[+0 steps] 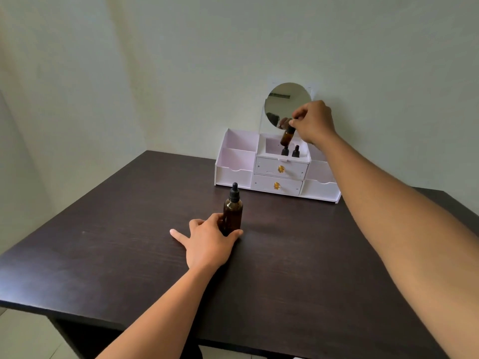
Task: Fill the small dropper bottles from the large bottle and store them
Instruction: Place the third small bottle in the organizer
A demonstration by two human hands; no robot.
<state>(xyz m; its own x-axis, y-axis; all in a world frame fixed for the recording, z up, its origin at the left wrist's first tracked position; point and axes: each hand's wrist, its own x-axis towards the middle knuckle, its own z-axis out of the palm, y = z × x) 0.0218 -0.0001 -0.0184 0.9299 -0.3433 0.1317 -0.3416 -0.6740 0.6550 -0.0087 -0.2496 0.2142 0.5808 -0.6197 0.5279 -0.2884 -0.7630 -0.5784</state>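
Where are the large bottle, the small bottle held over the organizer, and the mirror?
large bottle [233,212]: head view, on its amber body.
held small bottle [286,137]: head view, on its amber body.
mirror [286,99]: head view, on the upper part of the glass.

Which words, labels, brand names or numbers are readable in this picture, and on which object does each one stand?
No text can be read in this picture.
large bottle: no label shows on its brown glass.
small bottle in the right hand: no label shows.
white organizer: plain, no print.
mirror: no letters in the reflection.
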